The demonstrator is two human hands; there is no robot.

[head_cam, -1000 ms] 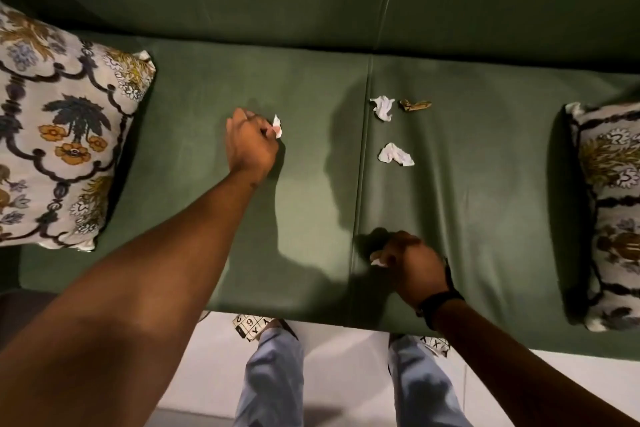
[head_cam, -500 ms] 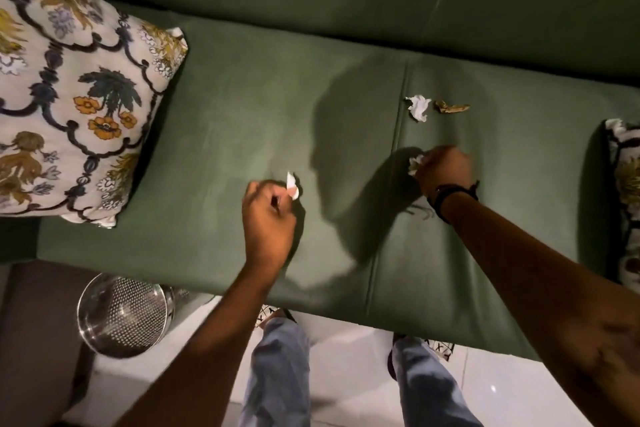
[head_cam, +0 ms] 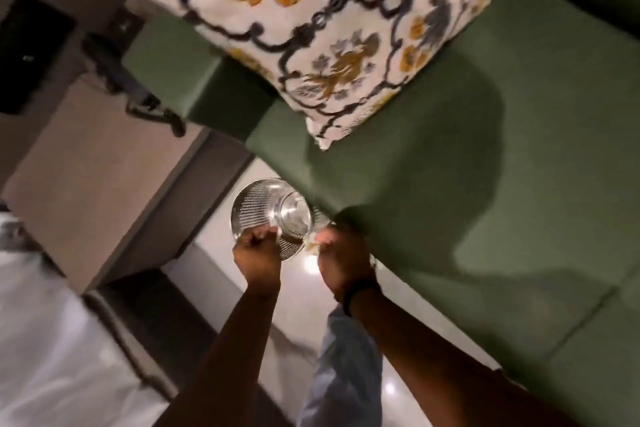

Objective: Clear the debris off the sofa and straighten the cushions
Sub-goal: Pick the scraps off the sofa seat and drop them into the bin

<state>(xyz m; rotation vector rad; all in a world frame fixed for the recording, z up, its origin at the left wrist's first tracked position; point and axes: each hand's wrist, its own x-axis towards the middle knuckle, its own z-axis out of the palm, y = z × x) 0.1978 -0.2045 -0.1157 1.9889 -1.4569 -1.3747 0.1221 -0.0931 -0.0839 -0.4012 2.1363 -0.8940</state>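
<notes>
Both my hands hover over a shiny perforated metal bin point(head_cam: 258, 206) standing on the floor beside the green sofa point(head_cam: 502, 156). My left hand point(head_cam: 258, 250) is curled closed above the bin's near rim; the paper scrap it carried is hidden inside the fist. My right hand point(head_cam: 341, 253), with a dark wristband, is closed on a crumpled pale paper scrap point(head_cam: 311, 243) that pokes out at its fingertips, right at the bin's edge. A floral cushion point(head_cam: 311, 21) lies on the sofa's left end. The other debris on the seat is out of view.
A beige cabinet or bed base point(head_cam: 86, 184) stands left of the bin, with white bedding point(head_cam: 38, 322) at lower left. Glossy pale floor tiles point(head_cam: 214, 253) surround the bin. My trouser leg point(head_cam: 343, 367) is below my hands. The frame is motion-blurred.
I turned left from the sofa seat to the bin. Both hands left the seat, each carrying a paper scrap, and now hang over the bin. The remaining debris went out of view.
</notes>
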